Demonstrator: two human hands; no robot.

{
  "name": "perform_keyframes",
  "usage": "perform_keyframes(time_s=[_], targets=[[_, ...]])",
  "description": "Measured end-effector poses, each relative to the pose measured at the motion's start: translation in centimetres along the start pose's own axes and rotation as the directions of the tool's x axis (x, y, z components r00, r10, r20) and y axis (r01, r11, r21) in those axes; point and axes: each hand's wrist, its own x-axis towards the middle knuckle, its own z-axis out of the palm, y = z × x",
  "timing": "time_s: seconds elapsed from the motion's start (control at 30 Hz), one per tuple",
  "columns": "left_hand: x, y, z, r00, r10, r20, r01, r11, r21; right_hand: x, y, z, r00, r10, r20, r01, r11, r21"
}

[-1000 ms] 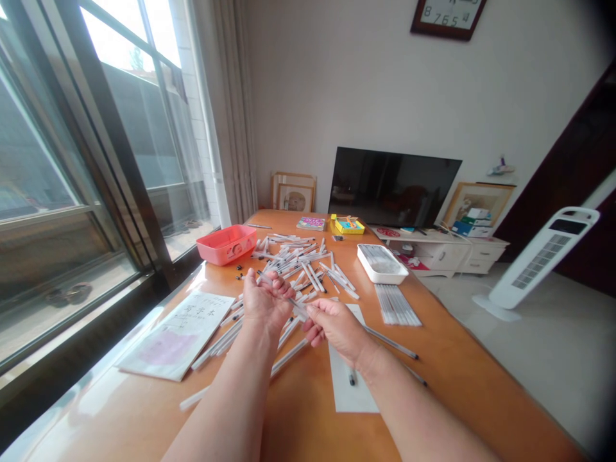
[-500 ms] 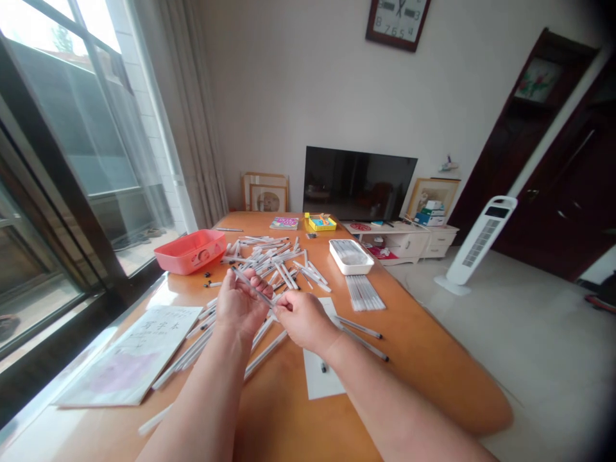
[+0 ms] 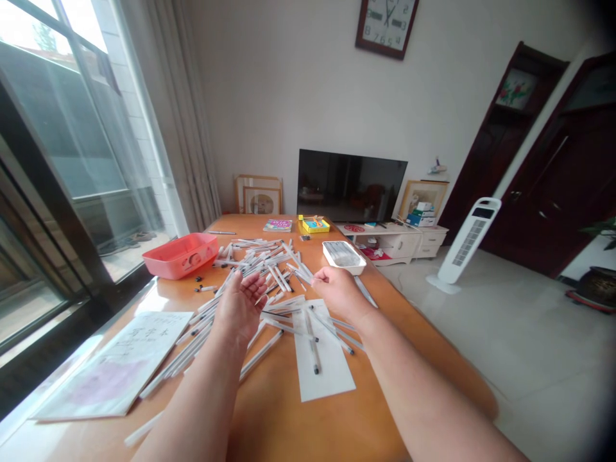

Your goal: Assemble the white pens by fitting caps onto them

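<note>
My left hand [image 3: 242, 308] is palm up over the loose pens, fingers apart and slightly curled, with nothing in it. My right hand [image 3: 339, 290] is closed in a pinch just in front of the white tray. A slim clear pen [image 3: 299, 262] seems to run up and left from its fingertips, partly lost against the pile. Many clear pens with dark ends [image 3: 260, 260] lie scattered on the table. On a white paper sheet [image 3: 332, 378] rest several pens, one of them a pen with a black end [image 3: 314, 350]. The white tray [image 3: 360, 269] contains pens.
A red plastic basket [image 3: 168, 264] stands at the left, with small black caps [image 3: 198, 280] near it. A notebook [image 3: 110, 372] lies front left on the wooden table [image 3: 279, 417]. Towards the far end are a yellow box [image 3: 317, 228] and a purple booklet [image 3: 278, 225].
My right hand has moved right and slightly up, away from my left hand, towards the white tray. The pen across my left palm has left it. My view has shifted slightly.
</note>
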Motion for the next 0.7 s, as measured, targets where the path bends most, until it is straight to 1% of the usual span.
perform_keyframes(time_s=[0.07,0.13,0.17,0.27,0.33,0.4,0.47,0.6,0.7], targets=[[0.1,0.0,0.0,0.999,-0.022,-0.026,0.023,1.000,0.015,0.3,2.7,-1.8,0.996,0.045,-0.075,-0.048,0.998,-0.038],[0.2,-0.1,0.1,0.998,-0.034,-0.048,0.035,0.999,0.031,0.4,5.9,-3.8,0.978,0.147,-0.150,-0.165,0.979,-0.118],[0.2,-0.2,0.1,0.998,-0.035,-0.057,0.037,0.998,0.042,0.3,7.4,-4.8,0.960,0.207,-0.188,-0.240,0.956,-0.171],[0.3,-0.4,0.0,0.998,-0.033,-0.058,0.038,0.996,0.077,-0.5,11.4,-7.5,0.927,0.279,-0.251,-0.337,0.912,-0.233],[0.3,-0.5,0.0,0.998,-0.028,-0.049,0.032,0.995,0.095,-1.3,13.2,-8.8,0.906,0.323,-0.273,-0.394,0.880,-0.264],[0.3,-0.5,-0.1,0.999,-0.024,-0.039,0.028,0.994,0.103,-2.0,14.5,-9.5,0.891,0.357,-0.281,-0.434,0.852,-0.292],[0.3,-0.5,-0.1,0.999,-0.023,-0.036,0.027,0.994,0.106,-2.5,15.5,-9.8,0.882,0.381,-0.279,-0.459,0.830,-0.317],[0.1,-0.4,0.2,0.999,-0.024,-0.049,0.029,0.994,0.106,-2.5,16.7,-9.6,0.875,0.402,-0.271,-0.480,0.798,-0.364],[-0.1,-0.4,0.5,0.997,-0.026,-0.072,0.034,0.993,0.110,-2.1,17.3,-9.4,0.881,0.394,-0.262,-0.470,0.790,-0.394]])
